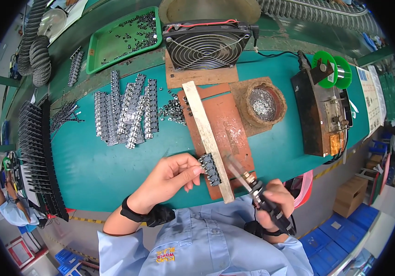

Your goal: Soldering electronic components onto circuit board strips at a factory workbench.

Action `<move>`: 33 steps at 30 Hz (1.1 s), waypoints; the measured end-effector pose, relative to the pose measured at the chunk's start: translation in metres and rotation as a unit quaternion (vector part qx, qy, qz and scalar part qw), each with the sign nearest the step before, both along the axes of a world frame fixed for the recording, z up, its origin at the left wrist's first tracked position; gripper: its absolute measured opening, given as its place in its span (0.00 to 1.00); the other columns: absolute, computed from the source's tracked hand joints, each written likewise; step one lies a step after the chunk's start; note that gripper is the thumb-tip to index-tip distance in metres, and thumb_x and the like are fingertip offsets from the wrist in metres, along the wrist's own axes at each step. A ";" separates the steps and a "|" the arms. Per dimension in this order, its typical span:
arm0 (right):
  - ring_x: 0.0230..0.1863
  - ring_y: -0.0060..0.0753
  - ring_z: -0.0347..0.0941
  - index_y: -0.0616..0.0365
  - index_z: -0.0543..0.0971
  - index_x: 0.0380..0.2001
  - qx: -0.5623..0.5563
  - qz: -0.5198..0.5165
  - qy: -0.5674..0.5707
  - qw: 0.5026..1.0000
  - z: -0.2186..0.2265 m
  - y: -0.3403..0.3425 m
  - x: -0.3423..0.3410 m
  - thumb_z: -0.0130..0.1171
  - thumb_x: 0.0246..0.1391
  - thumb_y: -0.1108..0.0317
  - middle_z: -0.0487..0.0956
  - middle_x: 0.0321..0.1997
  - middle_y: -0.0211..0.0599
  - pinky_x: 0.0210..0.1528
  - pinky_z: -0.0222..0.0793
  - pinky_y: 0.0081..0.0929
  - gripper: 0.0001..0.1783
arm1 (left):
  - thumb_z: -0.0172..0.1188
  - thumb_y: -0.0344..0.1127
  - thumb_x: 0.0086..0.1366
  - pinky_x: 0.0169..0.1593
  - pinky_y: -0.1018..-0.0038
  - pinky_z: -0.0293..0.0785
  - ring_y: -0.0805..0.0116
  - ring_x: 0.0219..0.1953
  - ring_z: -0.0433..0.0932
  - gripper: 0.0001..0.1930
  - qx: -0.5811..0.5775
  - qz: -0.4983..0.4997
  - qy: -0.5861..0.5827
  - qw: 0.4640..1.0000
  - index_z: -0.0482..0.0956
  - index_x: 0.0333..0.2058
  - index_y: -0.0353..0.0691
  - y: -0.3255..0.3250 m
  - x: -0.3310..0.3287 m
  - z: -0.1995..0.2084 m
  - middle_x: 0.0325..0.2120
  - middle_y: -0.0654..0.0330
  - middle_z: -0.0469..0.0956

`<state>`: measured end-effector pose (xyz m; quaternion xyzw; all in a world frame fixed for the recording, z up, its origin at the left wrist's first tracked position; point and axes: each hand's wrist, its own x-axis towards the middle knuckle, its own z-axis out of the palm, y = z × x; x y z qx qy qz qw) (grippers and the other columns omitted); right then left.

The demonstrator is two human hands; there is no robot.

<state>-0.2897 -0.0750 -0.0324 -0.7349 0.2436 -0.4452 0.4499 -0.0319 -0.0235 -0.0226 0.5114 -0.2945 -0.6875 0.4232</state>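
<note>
My left hand [172, 175] pinches the left edge of a short strip of small black-and-silver electronic components [210, 169]. That strip lies against a pale wooden bar [211, 133], which runs slantwise across a reddish-brown board [229, 124]. Wrapped in the fingers of my right hand [278, 200] is a soldering iron [255, 186] with a dark handle and metal barrel. Its tip end, smeared by motion, points up and left just right of the wooden bar, apart from the strip.
Component strips [126, 110] and loose components [172, 110] lie left of the board. Behind stand a fan [206, 48] and a green tray [110, 41]. Rightward are a round pot [278, 96] and a dark box [310, 115] with a green wire spool [324, 60]. A spiky black rack [36, 156] stands far left.
</note>
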 end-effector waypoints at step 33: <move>0.35 0.21 0.66 0.61 0.64 0.48 0.065 -0.176 0.032 0.982 -0.017 -0.017 0.025 0.54 0.47 0.74 0.70 0.38 0.37 0.35 0.62 0.16 0.22 | 0.48 0.32 0.64 0.27 0.84 0.66 0.81 0.22 0.69 0.08 -0.056 0.115 -0.094 0.987 0.73 0.32 0.34 0.001 0.007 0.001 0.21 0.65 0.72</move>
